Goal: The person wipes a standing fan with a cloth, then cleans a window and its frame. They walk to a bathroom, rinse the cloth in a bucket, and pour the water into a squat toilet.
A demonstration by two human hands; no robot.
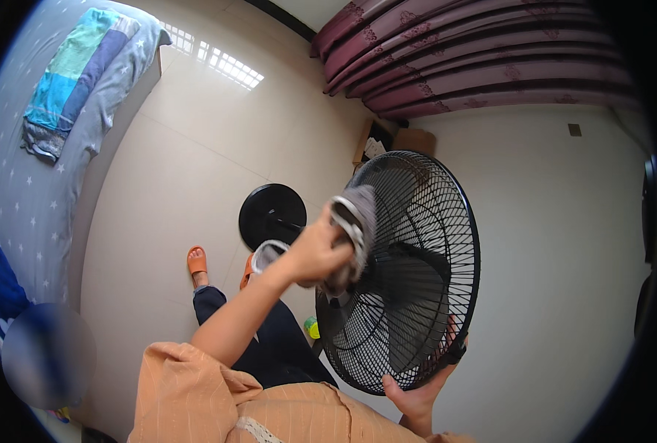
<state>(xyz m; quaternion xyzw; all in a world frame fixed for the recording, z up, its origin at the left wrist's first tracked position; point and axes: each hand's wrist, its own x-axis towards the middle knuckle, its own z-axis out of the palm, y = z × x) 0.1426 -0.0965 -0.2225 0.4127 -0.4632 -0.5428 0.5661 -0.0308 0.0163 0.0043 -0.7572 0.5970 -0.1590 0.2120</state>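
A grey, white-edged cloth [366,213] is bunched in my left hand [317,249], against the front of a black fan's wire grille [425,221]. Motion blurs the cloth, and one end of it hangs below my wrist. Behind the wires the dark fan blades [417,271] show. My right hand [417,396] grips the lower rim of the grille, its thumb on the near side and its fingers partly hidden behind the wires. The fan's round black base [264,213] stands on the floor; my left arm covers part of the pole.
At left, a bed with a star-patterned sheet [51,188] bears a folded blue-green cloth [79,72]. A green and yellow container [311,328] is beside my leg. Boxes [415,141] stand under the purple curtain [444,61]. A white wall [544,238] rises at right.
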